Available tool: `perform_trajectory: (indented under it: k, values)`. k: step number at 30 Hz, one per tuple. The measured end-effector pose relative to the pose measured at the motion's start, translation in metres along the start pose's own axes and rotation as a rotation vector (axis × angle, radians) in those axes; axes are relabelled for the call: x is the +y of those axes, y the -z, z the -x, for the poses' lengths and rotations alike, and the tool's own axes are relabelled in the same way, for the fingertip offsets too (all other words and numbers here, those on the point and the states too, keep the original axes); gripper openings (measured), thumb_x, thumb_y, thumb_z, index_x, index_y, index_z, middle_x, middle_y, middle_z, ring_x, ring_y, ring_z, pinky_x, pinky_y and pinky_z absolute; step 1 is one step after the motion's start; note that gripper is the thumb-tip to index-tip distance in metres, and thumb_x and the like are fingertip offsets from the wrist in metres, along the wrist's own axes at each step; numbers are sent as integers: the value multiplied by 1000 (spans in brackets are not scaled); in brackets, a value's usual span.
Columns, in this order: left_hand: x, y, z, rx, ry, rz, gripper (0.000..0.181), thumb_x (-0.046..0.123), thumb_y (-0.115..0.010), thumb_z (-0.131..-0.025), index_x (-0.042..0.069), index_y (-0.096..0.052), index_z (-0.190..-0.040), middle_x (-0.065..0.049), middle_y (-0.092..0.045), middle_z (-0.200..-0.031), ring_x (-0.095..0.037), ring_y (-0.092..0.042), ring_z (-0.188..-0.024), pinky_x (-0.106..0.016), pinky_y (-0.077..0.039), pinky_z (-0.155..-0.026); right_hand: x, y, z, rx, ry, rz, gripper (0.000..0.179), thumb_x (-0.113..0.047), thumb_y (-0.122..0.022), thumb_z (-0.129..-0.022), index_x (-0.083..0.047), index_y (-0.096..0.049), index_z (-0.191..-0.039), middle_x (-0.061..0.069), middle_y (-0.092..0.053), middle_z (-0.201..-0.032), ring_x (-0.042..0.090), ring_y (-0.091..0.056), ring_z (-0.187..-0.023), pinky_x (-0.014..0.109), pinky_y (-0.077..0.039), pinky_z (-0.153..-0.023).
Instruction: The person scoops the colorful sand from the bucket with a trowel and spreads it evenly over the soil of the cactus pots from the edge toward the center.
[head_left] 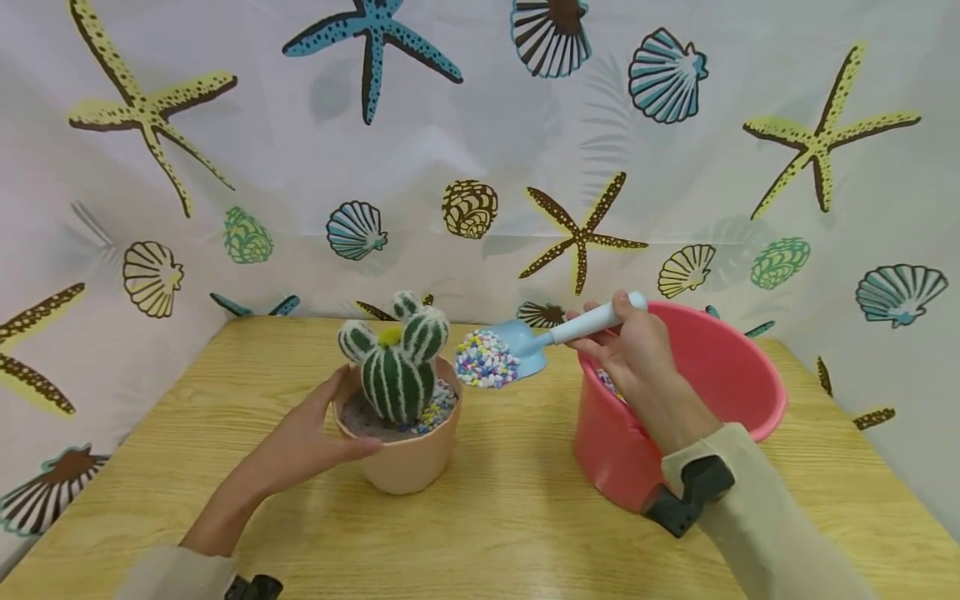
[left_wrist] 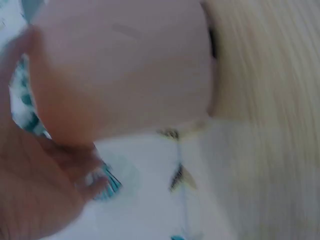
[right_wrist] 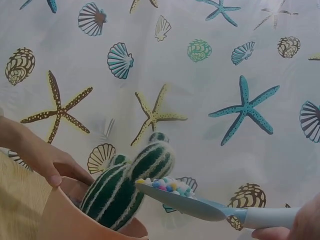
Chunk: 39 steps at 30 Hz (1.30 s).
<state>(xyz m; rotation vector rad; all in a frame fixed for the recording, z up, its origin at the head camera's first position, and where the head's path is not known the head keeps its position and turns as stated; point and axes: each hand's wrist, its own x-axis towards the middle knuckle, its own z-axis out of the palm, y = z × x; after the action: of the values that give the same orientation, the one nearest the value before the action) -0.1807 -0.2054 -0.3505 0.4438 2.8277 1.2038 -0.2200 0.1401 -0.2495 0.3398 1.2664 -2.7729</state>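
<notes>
A plush-looking green cactus (head_left: 397,383) with white stripes stands in a peach flowerpot (head_left: 416,462) at centre left. Grey filling and some coloured pebbles (head_left: 441,404) show around its base. My left hand (head_left: 300,442) holds the pot by its left side, thumb along the front rim. In my right hand (head_left: 641,354) is the handle of a light blue toy shovel (head_left: 596,321). Its scoop carries a heap of multicoloured pebbles (head_left: 486,362) just right of the pot. The right wrist view shows the loaded scoop (right_wrist: 200,207) level beside the cactus (right_wrist: 112,197).
A pink bucket (head_left: 607,454) stands on the right under my right forearm, with more pebbles (head_left: 609,382) partly visible inside. The wooden table (head_left: 510,533) runs back to a white cloth backdrop (head_left: 442,150) printed with starfish and shells.
</notes>
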Motion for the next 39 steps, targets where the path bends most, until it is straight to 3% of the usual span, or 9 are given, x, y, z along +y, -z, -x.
perform_trajectory:
  k: [4, 7, 11, 20, 24, 31, 34, 37, 39]
  values:
    - [26, -20, 9, 150, 22, -81, 100, 55, -70, -79, 0, -23, -147, -24, -35, -147, -42, -33, -136, -60, -33, -105, -1, 1, 1, 1, 4, 4, 50, -24, -33, -104, -25, -17, -151, 13, -30, -150, 34, -42, -132, 50, -32, -108]
    - [43, -29, 17, 197, 84, -120, 103, 64, -67, -77, -2, -26, -144, -25, -38, -142, -42, -38, -132, -59, -36, -102, -1, 1, 1, -5, 0, 3, 51, -24, -33, -104, -25, -15, -151, 12, -29, -150, 34, -42, -132, 49, -32, -108]
    - [43, -23, 19, 164, 70, -78, 104, 61, -70, -75, -2, -26, -145, -25, -37, -143, -42, -36, -133, -61, -35, -102, 0, 1, 1, -17, -3, -10, 52, -25, -33, -103, -24, -13, -151, 12, -28, -150, 34, -41, -132, 49, -31, -109]
    - [5, -3, -2, -46, -72, 147, 98, 34, -76, -81, 7, -13, -151, -20, -27, -151, -40, -29, -138, -62, -31, -105, 0, 2, -1, -4, 8, 4, 50, -24, -34, -103, -22, -16, -150, 13, -31, -147, 33, -44, -130, 50, -32, -108]
    - [7, -7, -5, -17, -98, 87, 92, 35, -76, -81, 5, -20, -149, -20, -34, -147, -37, -35, -135, -58, -33, -105, -1, 2, -1, -2, 7, -1, 50, -24, -33, -104, -22, -16, -150, 13, -31, -147, 34, -44, -130, 50, -32, -108]
    - [41, -22, 13, 58, 185, -218, 119, 74, -62, -73, -5, -16, -148, -32, -29, -145, -53, -43, -123, -61, -44, -91, -1, 2, -2, 21, 16, 10, 49, -24, -34, -104, -21, -17, -150, 13, -33, -146, 33, -46, -129, 49, -33, -108]
    - [40, -16, 14, 68, 112, -118, 110, 64, -70, -74, -3, -22, -146, -28, -35, -143, -47, -43, -126, -60, -42, -95, -1, 2, -2, 26, 12, 0, 47, -23, -34, -103, -21, -21, -149, 13, -33, -145, 33, -46, -129, 50, -32, -108]
    - [26, -6, 10, 26, -24, 52, 94, 43, -78, -77, 3, -27, -145, -21, -37, -144, -39, -36, -134, -60, -35, -103, 0, 2, -2, 27, 13, 8, 46, -23, -34, -103, -21, -22, -148, 13, -33, -145, 33, -46, -128, 50, -33, -108]
    - [17, -2, 8, -25, -52, 114, 91, 35, -77, -80, 4, -23, -146, -21, -32, -147, -40, -32, -136, -62, -33, -103, 1, 2, -3, 30, 12, 12, 47, -23, -34, -103, -21, -21, -148, 13, -33, -145, 34, -46, -128, 50, -33, -108]
